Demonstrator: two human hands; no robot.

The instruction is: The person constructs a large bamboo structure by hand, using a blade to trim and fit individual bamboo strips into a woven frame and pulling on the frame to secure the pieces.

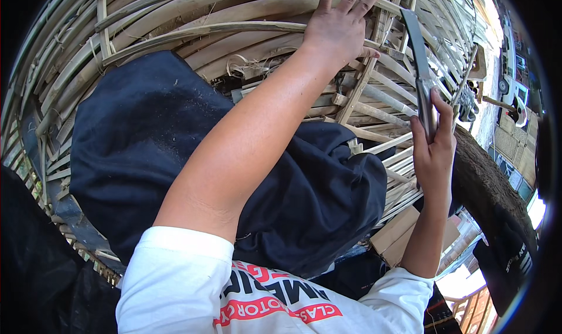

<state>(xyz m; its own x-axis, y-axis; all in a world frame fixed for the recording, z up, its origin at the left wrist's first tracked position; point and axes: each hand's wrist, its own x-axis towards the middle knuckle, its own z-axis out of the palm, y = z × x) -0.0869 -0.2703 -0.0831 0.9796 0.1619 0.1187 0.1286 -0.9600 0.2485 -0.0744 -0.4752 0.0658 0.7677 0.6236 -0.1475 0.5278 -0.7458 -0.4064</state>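
Note:
My left hand (338,29) reaches to the top middle, its fingers spread over the split bamboo strips (252,26) beneath it. Those fingers are stretched out rather than wrapped round a strip. My right hand (434,149) is closed round the handle of a long knife (417,44) with a broad dark blade. The blade points up and away from me, its tip near a bamboo strip to the right of my left hand. A dark cloth (146,111) lies over my lap and hides part of the bamboo below.
Curved bamboo slats surround me on the left and far side. Thin curled shavings (249,69) lie among them. A tree trunk (489,176) leans at the right, near a cardboard box (401,234). Farther off at the right stands a white vehicle (514,91).

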